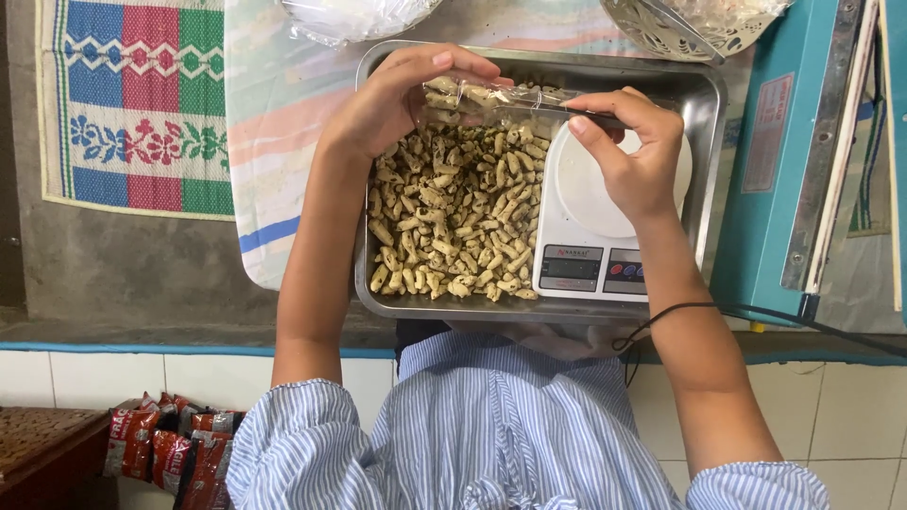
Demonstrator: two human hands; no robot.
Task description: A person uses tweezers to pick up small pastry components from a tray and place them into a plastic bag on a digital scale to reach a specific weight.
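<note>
Right now both hands hold a small clear plastic bag [501, 97] of snack pieces above a steel tray [707, 113]. The left hand [402, 99] curls over the bag's left end, thumb and fingers pinching it, while the right hand [633, 156] pinches the right end between its thumb and bent fingers. Stretched flat between them, the bag lies roughly level over the far part of the tray, with pale pieces showing through the film.

Under the hands the tray holds a loose heap of beige, finger-shaped snack pieces [453, 222] on its left half. A white kitchen scale [590, 255] with a round platform sits in the tray's right half, just beside the heap, and the right hand partly covers that platform.

The tray rests on a bench covered with a pastel striped cloth [279, 104]. To the right stands a teal sealing machine [779, 170], touching or nearly touching the tray's edge. A woven mat in blue, red and green [132, 94] lies to the left. At the lower left, red snack packets [175, 449] are piled near the striped blue sleeve [302, 449].
</note>
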